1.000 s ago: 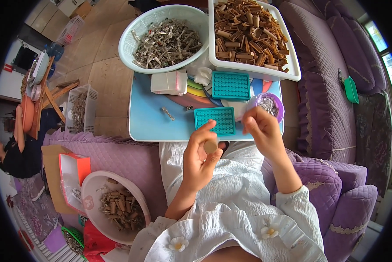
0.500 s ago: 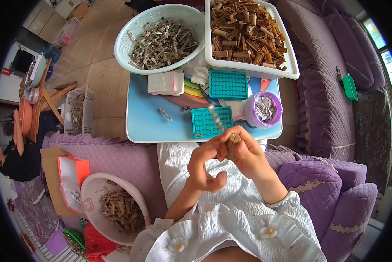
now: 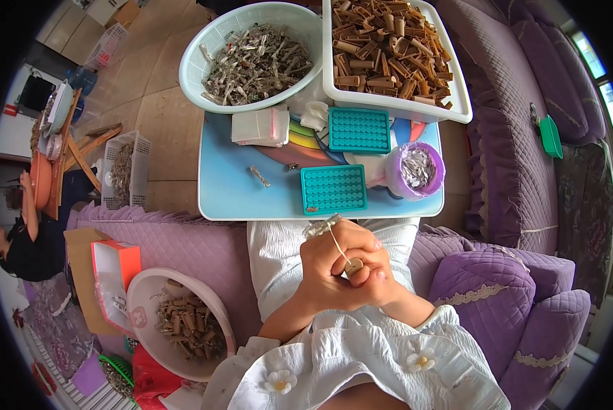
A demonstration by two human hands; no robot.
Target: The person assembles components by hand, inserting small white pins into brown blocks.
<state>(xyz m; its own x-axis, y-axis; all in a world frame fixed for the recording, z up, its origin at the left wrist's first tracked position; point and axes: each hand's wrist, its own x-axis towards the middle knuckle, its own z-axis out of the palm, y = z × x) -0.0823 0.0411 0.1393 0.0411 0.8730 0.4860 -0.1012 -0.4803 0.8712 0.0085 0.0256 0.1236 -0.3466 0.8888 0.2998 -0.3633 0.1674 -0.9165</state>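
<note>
Over my lap, my left hand (image 3: 320, 270) and my right hand (image 3: 383, 285) are clasped together, fingers closed round a small brown cardboard tube (image 3: 353, 267). Only its round end shows between the fingers; the rest is hidden. A thin pale string (image 3: 336, 242) runs from that end up over the left hand's knuckles. At its far end, a crinkled clear-and-silvery bundle (image 3: 320, 227) lies against the left hand. Just beyond, on the blue table (image 3: 252, 198), is a teal tray (image 3: 334, 189) with rows of round hollows and a small brownish bit in its near left corner.
Behind stand a pale green basin (image 3: 192, 68) of crinkled strips and a white tub (image 3: 402, 109) of brown half-tubes. A purple-rimmed container (image 3: 395, 174) holds silvery pieces. Another teal tray (image 3: 359, 130) sits farther back. A pink basin (image 3: 139, 287) of brown tubes is at left; a person (image 3: 30, 239) sits beyond.
My hands have come down and closed together round the tube, which showed more before. The dangling bundle has swung from over the near tray to beside my left hand.
</note>
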